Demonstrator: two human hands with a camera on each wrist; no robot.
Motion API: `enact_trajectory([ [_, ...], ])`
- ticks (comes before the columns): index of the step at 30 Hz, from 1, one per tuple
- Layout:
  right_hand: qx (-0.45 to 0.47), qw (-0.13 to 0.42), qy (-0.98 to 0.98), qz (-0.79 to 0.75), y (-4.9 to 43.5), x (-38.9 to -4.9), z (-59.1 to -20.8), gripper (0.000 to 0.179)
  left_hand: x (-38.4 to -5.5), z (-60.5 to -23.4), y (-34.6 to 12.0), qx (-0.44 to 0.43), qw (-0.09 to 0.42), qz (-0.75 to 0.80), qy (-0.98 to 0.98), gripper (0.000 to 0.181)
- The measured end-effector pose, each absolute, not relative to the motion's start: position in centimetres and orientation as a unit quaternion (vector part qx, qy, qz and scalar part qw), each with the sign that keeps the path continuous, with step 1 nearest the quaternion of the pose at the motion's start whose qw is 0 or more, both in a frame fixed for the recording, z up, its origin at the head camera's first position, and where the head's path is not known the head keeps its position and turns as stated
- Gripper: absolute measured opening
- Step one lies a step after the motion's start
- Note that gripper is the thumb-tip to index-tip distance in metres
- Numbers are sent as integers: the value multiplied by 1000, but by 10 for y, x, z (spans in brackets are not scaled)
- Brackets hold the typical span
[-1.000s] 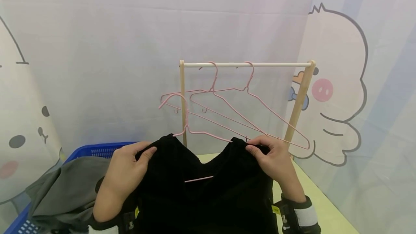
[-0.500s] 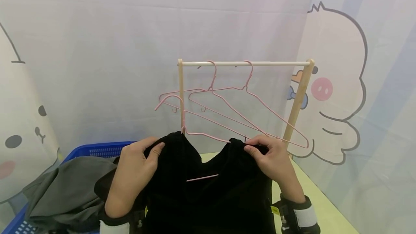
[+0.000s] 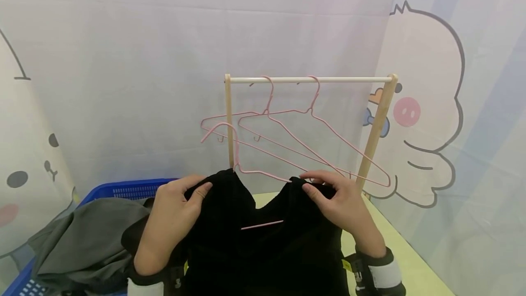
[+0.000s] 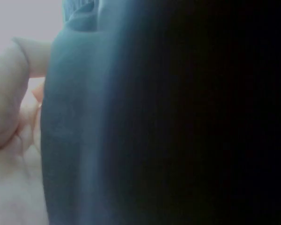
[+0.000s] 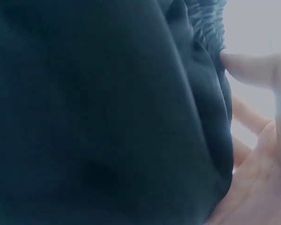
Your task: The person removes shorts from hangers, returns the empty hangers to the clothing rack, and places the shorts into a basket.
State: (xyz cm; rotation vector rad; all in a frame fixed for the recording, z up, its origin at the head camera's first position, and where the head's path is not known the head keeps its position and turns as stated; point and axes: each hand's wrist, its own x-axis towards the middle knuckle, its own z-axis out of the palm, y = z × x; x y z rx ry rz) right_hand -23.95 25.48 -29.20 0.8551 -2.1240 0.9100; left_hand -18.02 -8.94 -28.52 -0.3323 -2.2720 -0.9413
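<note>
A black garment (image 3: 267, 259) hangs between my hands, draped over a pink wire hanger (image 3: 263, 174). The hanger's hook rises above the cloth and tips left; a piece of its lower bar shows in the dip of the garment's top edge. My left hand (image 3: 172, 223) pinches the top edge on the left, thumb in front. On the opposite side my right hand (image 3: 339, 204) pinches the edge between thumb and fingers. Dark cloth (image 4: 75, 122) fills most of the left wrist view. A gathered elastic band (image 5: 207, 23) shows beside the thumb in the right wrist view.
Behind stands a small rack (image 3: 287, 80) with a white rail and wooden posts. Two bare pink hangers (image 3: 296, 140) hang from it. At left, grey cloth (image 3: 90, 241) lies in a blue basket (image 3: 123, 185). A pale yellow tabletop (image 3: 402, 250) shows at right.
My left hand has shifted right, drawing its side of the garment inward. The right hand has moved slightly left. The held hanger's hook shifted left, then back right.
</note>
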Motion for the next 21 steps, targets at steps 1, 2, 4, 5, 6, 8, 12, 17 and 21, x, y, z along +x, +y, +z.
enact_trajectory([
  [1, 334, 339, -810, 343, 253, -239, -292, 29, -180, -285, -88, -129, 323, -360, -866, 15],
  [2, 340, 344, -807, 339, 251, -239, -292, 31, -180, -285, -87, -132, 323, -360, -865, 15],
  [4, 355, 354, -800, 330, 246, -240, -292, 34, -180, -285, -84, -137, 318, -362, -865, 16],
  [5, 364, 357, -796, 328, 244, -239, -292, 34, -180, -285, -83, -139, 316, -363, -865, 16],
  [6, 372, 359, -792, 325, 241, -239, -292, 33, -179, -285, -81, -141, 312, -363, -867, 17],
  [8, 383, 362, -787, 321, 236, -238, -292, 29, -179, -285, -77, -145, 303, -363, -869, 16],
  [12, 387, 363, -785, 319, 229, -233, -293, 17, -177, -284, -71, -151, 292, -362, -872, 15],
  [17, 377, 364, -790, 318, 226, -230, -293, 12, -177, -284, -69, -150, 287, -362, -874, 16],
  [21, 369, 367, -797, 307, 226, -230, -294, 13, -177, -284, -71, -146, 291, -363, -873, 19],
])
